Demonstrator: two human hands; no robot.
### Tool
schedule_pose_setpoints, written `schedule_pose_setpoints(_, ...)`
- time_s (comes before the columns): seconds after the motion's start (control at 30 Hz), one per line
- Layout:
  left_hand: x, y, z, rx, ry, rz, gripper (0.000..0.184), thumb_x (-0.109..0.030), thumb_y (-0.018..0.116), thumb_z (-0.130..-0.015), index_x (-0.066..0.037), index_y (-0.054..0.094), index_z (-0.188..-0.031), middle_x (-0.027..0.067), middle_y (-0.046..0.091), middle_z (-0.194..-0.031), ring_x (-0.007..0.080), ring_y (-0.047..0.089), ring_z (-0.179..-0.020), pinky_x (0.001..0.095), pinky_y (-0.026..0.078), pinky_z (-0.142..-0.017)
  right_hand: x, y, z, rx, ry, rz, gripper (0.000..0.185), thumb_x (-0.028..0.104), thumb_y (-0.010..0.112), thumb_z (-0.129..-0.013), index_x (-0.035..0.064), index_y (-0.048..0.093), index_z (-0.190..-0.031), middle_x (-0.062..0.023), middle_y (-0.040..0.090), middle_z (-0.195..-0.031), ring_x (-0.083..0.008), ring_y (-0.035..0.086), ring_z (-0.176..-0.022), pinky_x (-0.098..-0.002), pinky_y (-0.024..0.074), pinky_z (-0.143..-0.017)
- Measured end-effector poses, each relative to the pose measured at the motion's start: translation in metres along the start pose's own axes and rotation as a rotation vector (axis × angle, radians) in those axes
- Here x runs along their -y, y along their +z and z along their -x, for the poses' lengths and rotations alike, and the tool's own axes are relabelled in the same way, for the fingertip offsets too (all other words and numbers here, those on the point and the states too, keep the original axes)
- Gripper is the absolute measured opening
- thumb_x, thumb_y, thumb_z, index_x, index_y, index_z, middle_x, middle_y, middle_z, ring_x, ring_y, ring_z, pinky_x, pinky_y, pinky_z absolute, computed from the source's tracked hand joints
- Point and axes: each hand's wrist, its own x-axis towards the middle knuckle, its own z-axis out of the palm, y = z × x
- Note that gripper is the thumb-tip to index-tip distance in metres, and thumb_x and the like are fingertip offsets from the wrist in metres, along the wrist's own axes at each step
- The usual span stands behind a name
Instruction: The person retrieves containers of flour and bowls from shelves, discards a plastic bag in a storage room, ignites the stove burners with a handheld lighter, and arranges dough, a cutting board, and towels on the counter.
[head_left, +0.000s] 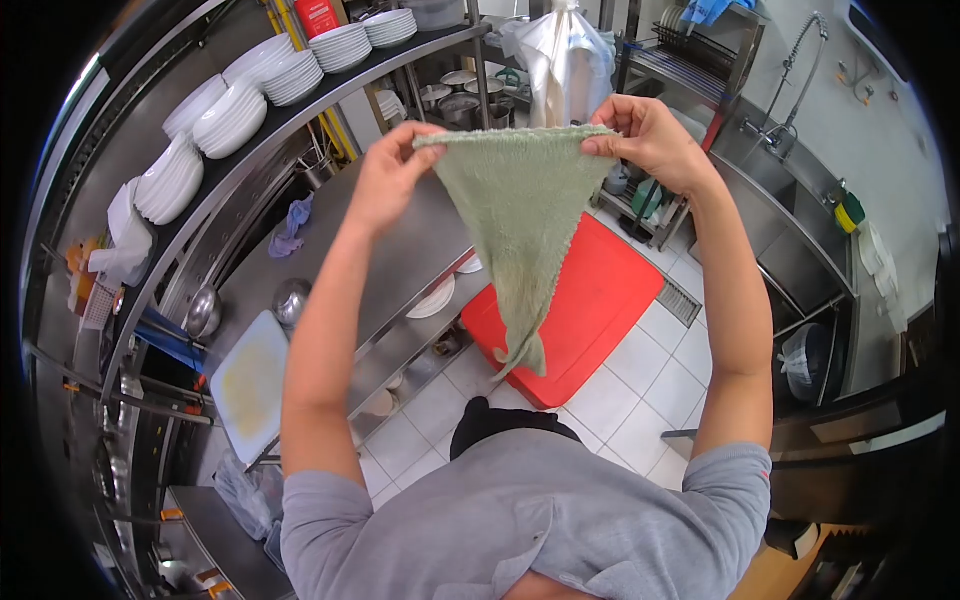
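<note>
A light green cleaning cloth [525, 200] hangs stretched between my two hands, its top edge held nearly level. My left hand [388, 175] pinches the top left corner between thumb and fingers. The top right corner is gripped the same way by my right hand [655, 145]. Below, the cloth narrows to a twisted, curled tip with a loose thread. Behind its lower part lies a red lid or flat-topped bin [600, 300] on the floor side of the counter.
At left runs a steel counter [390, 230] with a purple cloth [292, 225], metal bowl [291, 300] and stained cutting board [250, 385]. Stacked white plates [230, 118] fill the shelf above. A steel sink [770, 185] with a spray tap stands at right. White tiles [640, 350] cover the floor.
</note>
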Motion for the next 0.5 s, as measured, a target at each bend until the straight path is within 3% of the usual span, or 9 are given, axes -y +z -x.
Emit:
schedule_pose_setpoints(0.13,-0.025,-0.015,-0.016,0.006,0.039,-0.105,0.019,-0.014,0.066,-0.094,-0.002,0.067,-0.109,0.0001,0.068,-0.093,0.0071,0.059,-0.085,0.0245,0.048,-0.079,0.013,-0.011,-0.012,0.045,-0.065,0.095,0.018,0.013,0.077,-0.087,0.0022,0.066,-0.096,0.0019,0.067,-0.085,-0.0034,0.059,-0.076,-0.0217,0.0475,-0.07)
schedule_pose_setpoints(0.17,-0.03,-0.021,-0.018,0.024,0.071,-0.17,0.021,-0.015,0.067,-0.094,-0.002,0.068,-0.11,0.0005,0.068,-0.092,0.0073,0.06,-0.084,0.0245,0.049,-0.078,0.018,-0.013,-0.014,0.016,-0.077,0.111,0.016,0.013,0.077,-0.086,0.0022,0.068,-0.094,0.0,0.069,-0.084,-0.007,0.061,-0.076,-0.024,0.0484,-0.07)
schedule_pose_setpoints(0.33,-0.054,-0.031,-0.015,0.012,0.067,-0.29,0.026,-0.018,0.072,-0.091,-0.001,0.07,-0.111,0.0013,0.069,-0.085,0.0077,0.061,-0.081,0.0245,0.05,-0.076,0.039,-0.014,-0.018,-0.008,-0.108,0.224,0.019,0.018,0.079,-0.085,0.0029,0.069,-0.092,-0.0007,0.069,-0.081,-0.0077,0.062,-0.075,-0.0235,0.0486,-0.071)
schedule_pose_setpoints(0.43,-0.058,-0.036,-0.012,0.003,0.036,-0.313,0.023,-0.015,0.072,-0.091,0.0,0.07,-0.108,-0.0001,0.068,-0.091,0.0058,0.059,-0.082,0.0233,0.048,-0.077,0.04,-0.011,-0.023,-0.083,-0.173,0.316,0.021,0.024,0.079,-0.086,0.0064,0.069,-0.092,0.0015,0.067,-0.078,-0.006,0.06,-0.072,-0.0252,0.0499,-0.07)
schedule_pose_setpoints(0.5,-0.06,-0.039,-0.012,-0.037,0.042,-0.428,0.029,-0.02,0.07,-0.092,-0.001,0.067,-0.114,0.0011,0.067,-0.097,0.0066,0.059,-0.088,0.0249,0.047,-0.082,0.037,-0.007,-0.029,-0.142,-0.305,0.283,0.022,0.025,0.077,-0.087,0.0058,0.07,-0.095,-0.0003,0.068,-0.082,-0.0085,0.062,-0.076,-0.0265,0.0511,-0.073)
